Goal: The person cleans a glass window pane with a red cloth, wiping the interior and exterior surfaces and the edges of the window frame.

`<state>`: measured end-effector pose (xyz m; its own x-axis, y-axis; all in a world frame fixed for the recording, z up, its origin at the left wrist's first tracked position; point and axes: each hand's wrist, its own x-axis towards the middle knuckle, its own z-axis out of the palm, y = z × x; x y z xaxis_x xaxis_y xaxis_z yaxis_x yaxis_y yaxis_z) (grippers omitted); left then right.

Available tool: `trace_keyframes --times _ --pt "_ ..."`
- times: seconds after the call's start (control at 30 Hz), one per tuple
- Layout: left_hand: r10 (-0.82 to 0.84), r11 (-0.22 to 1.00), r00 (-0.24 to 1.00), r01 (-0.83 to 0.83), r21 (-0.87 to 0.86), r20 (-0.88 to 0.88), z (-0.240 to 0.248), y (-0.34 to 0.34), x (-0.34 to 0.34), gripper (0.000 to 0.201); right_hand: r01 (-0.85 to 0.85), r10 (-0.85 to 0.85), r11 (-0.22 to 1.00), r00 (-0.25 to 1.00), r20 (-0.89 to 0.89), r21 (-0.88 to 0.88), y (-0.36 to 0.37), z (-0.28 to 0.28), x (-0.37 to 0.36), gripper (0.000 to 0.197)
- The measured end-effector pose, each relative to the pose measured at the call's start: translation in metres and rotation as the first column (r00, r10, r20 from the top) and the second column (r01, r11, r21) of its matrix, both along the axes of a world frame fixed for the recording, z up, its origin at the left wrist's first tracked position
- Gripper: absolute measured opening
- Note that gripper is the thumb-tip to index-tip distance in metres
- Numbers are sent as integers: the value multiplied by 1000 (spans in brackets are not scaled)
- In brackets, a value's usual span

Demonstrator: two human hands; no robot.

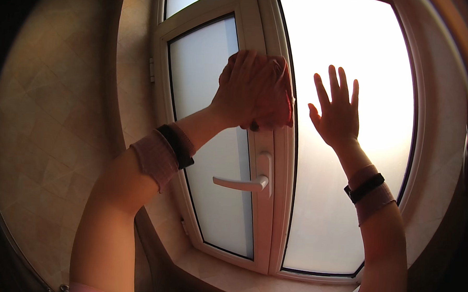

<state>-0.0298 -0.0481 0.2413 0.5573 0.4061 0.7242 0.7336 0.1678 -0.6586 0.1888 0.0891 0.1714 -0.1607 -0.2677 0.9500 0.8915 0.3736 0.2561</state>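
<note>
A dark red cloth (pixel 276 98) lies against the upper part of the white window frame, over the meeting edge of two sashes. My left hand (pixel 237 94) presses and holds it there, fingers pointing up and partly merging with its folds. The cloth also covers a strip of the left frosted pane (pixel 211 197). Over the bright right frosted pane (pixel 324 223), my right hand (pixel 339 116) is spread with its fingers up and holds nothing. Whether its palm touches the glass, I cannot tell. Below the cloth, a white window handle (pixel 243 184) points to the left.
Beige tiled wall (pixel 52 127) stands at the left, and the window sits back in a recess. Hinges (pixel 151 69) run down the left side of the frame. A tiled sill (pixel 238 282) lies under the window. The handle juts out from the left sash.
</note>
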Motion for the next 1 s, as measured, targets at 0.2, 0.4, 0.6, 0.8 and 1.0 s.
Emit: trace_keyframes --times 0.2,0.4,0.6,0.8,1.0 --pt "-33 956 986 78 282 -162 123 13 -1 100 -12 12 999 1000 7 31 3 -1 -1 73" --pt "-45 899 996 4 438 83 194 21 0 66 -79 84 992 996 37 -103 2 -5 -12 71" --pt "-123 955 985 84 286 121 181 3 24 71 -70 69 997 997 25 41 10 -5 -3 76" --pt "-518 720 628 687 -100 581 199 10 -13 83 -64 63 997 997 43 32 10 -6 -6 79" --pt "207 608 905 178 774 -371 205 2 -97 62 -40 38 999 998 50 25 5 -2 -8 78"
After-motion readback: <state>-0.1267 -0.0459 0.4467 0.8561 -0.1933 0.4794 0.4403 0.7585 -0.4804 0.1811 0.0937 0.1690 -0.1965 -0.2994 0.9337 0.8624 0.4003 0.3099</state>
